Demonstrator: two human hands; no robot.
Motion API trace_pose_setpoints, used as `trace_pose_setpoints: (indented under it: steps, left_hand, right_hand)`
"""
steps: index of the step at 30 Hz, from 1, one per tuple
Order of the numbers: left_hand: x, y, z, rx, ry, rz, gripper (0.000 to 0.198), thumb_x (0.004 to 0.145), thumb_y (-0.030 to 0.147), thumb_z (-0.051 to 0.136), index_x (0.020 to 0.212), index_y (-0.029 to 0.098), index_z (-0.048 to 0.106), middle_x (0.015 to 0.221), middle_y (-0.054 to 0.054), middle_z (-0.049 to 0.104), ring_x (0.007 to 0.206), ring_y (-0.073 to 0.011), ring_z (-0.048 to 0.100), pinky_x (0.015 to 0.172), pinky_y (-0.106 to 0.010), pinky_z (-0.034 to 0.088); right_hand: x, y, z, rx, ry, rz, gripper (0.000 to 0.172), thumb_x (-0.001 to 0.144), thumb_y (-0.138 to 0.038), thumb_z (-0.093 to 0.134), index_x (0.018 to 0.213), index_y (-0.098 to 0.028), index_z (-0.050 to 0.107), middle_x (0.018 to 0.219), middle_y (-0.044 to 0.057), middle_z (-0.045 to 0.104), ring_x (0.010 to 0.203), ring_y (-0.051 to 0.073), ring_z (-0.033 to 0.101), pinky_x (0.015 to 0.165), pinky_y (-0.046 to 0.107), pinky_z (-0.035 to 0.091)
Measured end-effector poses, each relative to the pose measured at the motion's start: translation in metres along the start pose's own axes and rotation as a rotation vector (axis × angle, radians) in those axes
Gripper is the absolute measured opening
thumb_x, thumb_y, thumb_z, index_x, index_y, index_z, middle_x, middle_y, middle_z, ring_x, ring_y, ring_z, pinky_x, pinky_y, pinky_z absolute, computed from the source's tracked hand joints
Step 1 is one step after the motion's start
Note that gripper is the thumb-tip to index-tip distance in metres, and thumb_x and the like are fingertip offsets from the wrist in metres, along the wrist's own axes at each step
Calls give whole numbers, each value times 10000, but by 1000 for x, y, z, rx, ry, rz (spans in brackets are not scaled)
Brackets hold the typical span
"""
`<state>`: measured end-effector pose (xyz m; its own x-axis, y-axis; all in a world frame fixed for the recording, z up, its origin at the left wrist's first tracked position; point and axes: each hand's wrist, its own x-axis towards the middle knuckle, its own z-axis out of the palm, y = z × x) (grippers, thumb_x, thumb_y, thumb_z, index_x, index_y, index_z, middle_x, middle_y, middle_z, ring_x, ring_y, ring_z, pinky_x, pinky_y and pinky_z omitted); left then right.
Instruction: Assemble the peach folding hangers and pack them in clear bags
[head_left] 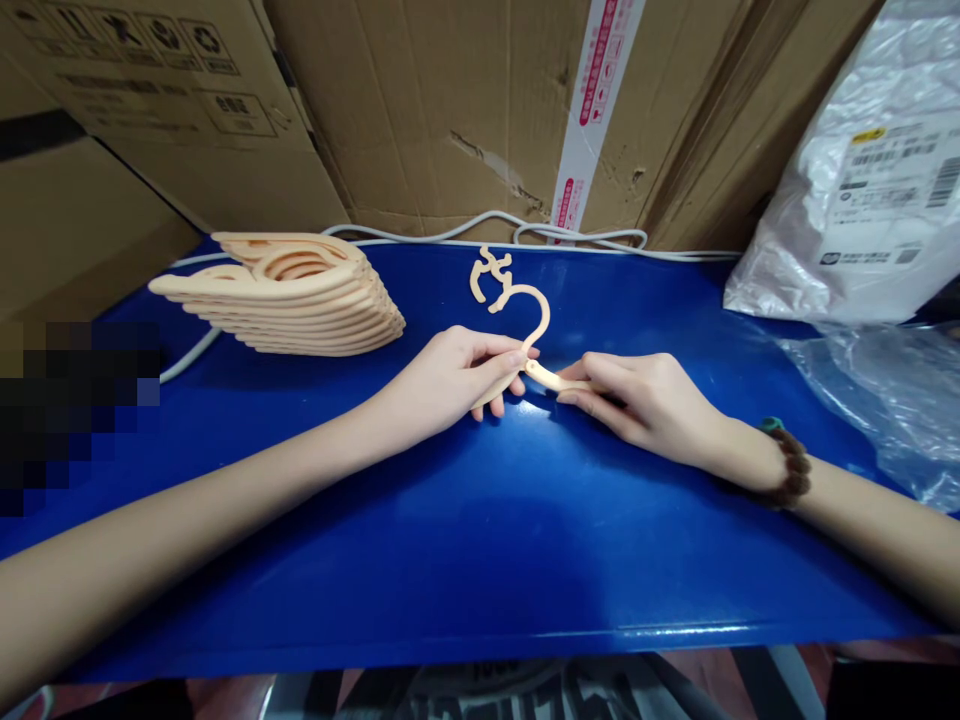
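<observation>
Fingers and thumb of the left hand pinch a beige hanger beside its round joint, while the right hand pinches its other arm, just right of the joint. The hanger is between the two hands, at the middle of a blue table; its hook curves toward the far side, open to the left. Small beige pieces lie beside the hook's tip; whether they touch it, I cannot tell. Far left, a stack of beige hangers rests on the table. A brown band circles the right wrist. Along the far edge runs a pale cable, before cardboard boxes. Far right stands a white plastic parcel, with clear plastic film nearer.
</observation>
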<state>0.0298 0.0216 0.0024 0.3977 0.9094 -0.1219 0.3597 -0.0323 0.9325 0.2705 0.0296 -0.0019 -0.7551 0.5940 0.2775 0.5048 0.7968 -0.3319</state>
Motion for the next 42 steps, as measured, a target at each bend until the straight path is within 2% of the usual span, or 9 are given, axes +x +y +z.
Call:
trace_pose_setpoints:
  steps: [8, 15, 22, 25, 27, 31, 33, 37, 42]
  left_hand:
    - [-2, 4, -1, 126, -31, 63, 345, 997, 330, 469, 811, 123, 672, 521, 21, 567, 457, -69, 495, 482, -172, 371]
    - [-4, 3, -1, 148, -37, 84, 349, 999, 321, 459, 795, 130, 669, 507, 25, 565, 468, -75, 500, 497, -179, 370]
    - [-5, 5, -4, 151, -113, 97, 354, 1003, 303, 432, 799, 137, 669, 485, 34, 553, 440, -77, 492, 499, -194, 363]
    - [-6, 7, -4, 275, -94, 126, 346, 1001, 282, 417, 798, 150, 663, 501, 36, 553, 460, -89, 506, 527, -219, 365]
    - [-8, 7, -2, 462, -55, 169, 332, 993, 257, 405, 783, 162, 644, 551, 25, 571, 497, -105, 515, 560, -246, 358]
    - [-12, 1, 5, 773, 9, 241, 286, 993, 279, 380, 879, 180, 623, 750, -20, 660, 662, -177, 596, 615, -295, 337]
    - [-13, -2, 7, 825, -8, 263, 260, 997, 319, 389, 935, 190, 607, 806, -23, 676, 713, -204, 621, 612, -300, 328]
    - [-11, -4, 8, 854, -50, 320, 266, 1017, 363, 397, 885, 192, 552, 808, -12, 659, 690, -194, 609, 596, -292, 315]
    - [-7, -5, 7, 855, -67, 321, 332, 1047, 422, 358, 877, 195, 530, 813, -11, 653, 683, -187, 603, 602, -286, 324]
  right_hand:
    - [-1, 1, -1, 7, -18, -20, 226, 1024, -352, 503, 1040, -176, 643, 891, 34, 739, 709, 134, 676, 624, 230, 434]
    - [-1, -1, 0, 7, -27, -22, 229, 1024, -344, 505, 1042, -166, 649, 902, 42, 741, 716, 135, 682, 628, 230, 435]
    - [-3, -2, 1, -20, -16, -37, 212, 1022, -332, 513, 1042, -166, 645, 953, 50, 752, 756, 141, 699, 631, 231, 442]
    - [-3, -2, 2, -31, -20, -43, 210, 1024, -328, 508, 1030, -166, 642, 966, 56, 756, 757, 142, 700, 623, 233, 438]
    - [-2, -2, 3, -50, -16, -47, 218, 1021, -338, 512, 993, -166, 643, 944, 59, 758, 746, 146, 698, 609, 238, 430]
    - [0, -2, 1, -57, 12, -56, 230, 1003, -361, 543, 929, -174, 656, 852, 34, 746, 690, 137, 668, 579, 246, 397]
    - [1, -1, -1, -78, 39, -82, 228, 994, -361, 559, 906, -176, 659, 809, 21, 727, 666, 130, 641, 584, 255, 386]
    - [4, 3, -4, -238, 118, -143, 280, 980, -399, 570, 819, -177, 622, 753, 27, 679, 663, 150, 581, 630, 304, 379]
    - [5, 4, -4, -395, 197, -140, 283, 958, -469, 583, 876, -199, 603, 926, 66, 702, 875, 223, 592, 845, 403, 403]
